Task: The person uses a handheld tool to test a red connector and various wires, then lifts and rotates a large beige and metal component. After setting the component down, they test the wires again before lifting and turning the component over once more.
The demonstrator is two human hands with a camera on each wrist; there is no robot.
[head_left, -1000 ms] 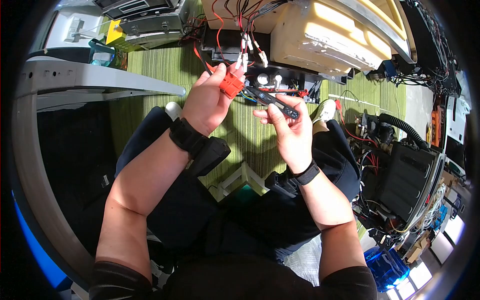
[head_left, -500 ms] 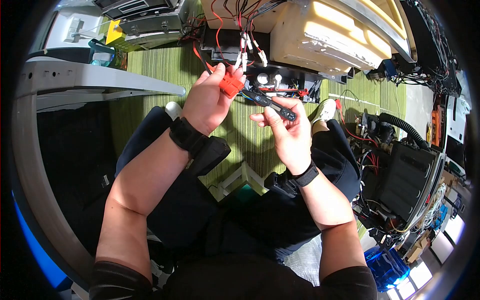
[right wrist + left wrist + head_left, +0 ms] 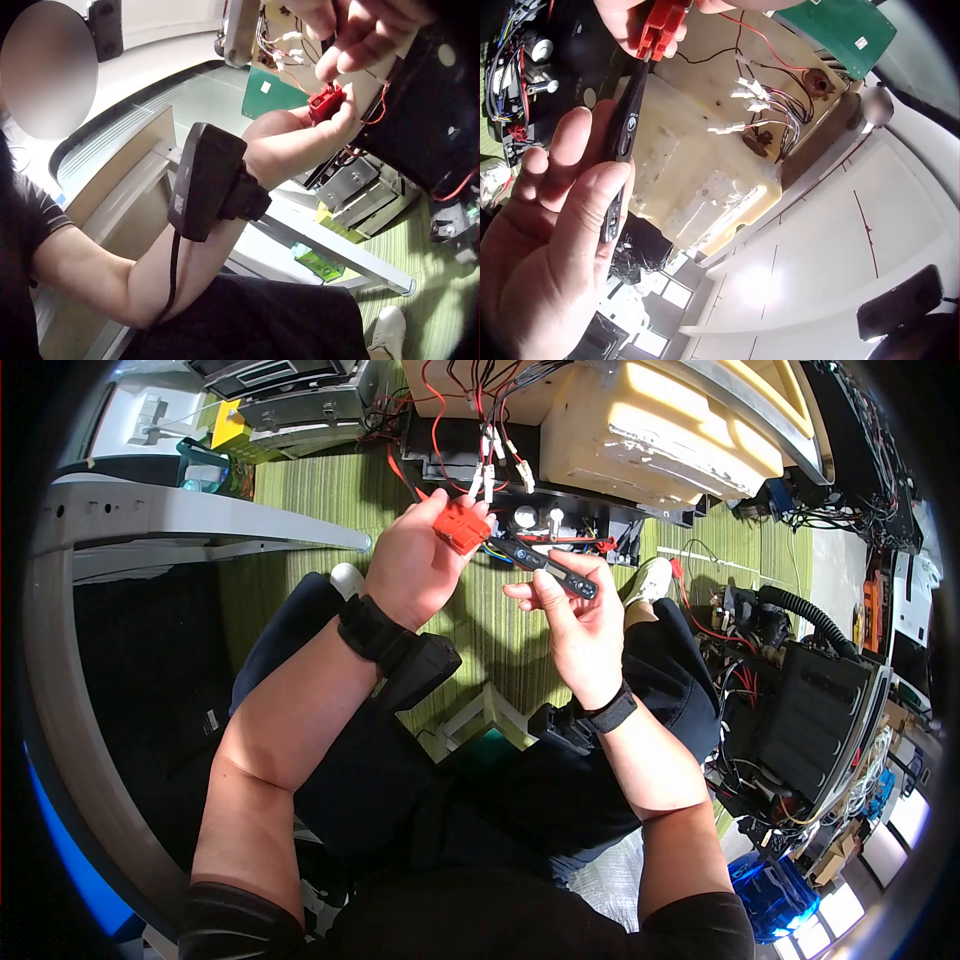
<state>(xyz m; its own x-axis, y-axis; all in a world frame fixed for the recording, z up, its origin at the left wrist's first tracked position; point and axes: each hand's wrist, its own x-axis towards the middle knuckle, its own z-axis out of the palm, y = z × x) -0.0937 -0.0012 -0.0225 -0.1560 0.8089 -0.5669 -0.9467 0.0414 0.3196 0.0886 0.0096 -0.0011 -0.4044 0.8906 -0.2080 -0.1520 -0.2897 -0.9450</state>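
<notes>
In the head view my left hand (image 3: 412,570) holds a red plug connector (image 3: 462,528), its thumb along the near side and fingertips behind. Red and black cable runs from the connector's far end. My right hand (image 3: 583,628) pinches a slim black pen-shaped tool (image 3: 528,557) with a small window and buttons between thumb and fingers. The left wrist view shows the narrow tip of the tool (image 3: 627,120) right at the open end of the connector (image 3: 662,30). From the right wrist, the connector (image 3: 324,105) sits in the left fingers, below the right hand (image 3: 371,37).
Beyond the hands hang wires with white connectors (image 3: 486,480) beside a yellowish tank (image 3: 660,440). An open black bay (image 3: 590,525) with parts lies under it. A grey table leg (image 3: 250,532) stands at left; a black case (image 3: 815,710) and loose cables are at right.
The tool's rear end has dipped slightly and come back up in the right hand. The left thumb has shifted back, so more of the red connector shows.
</notes>
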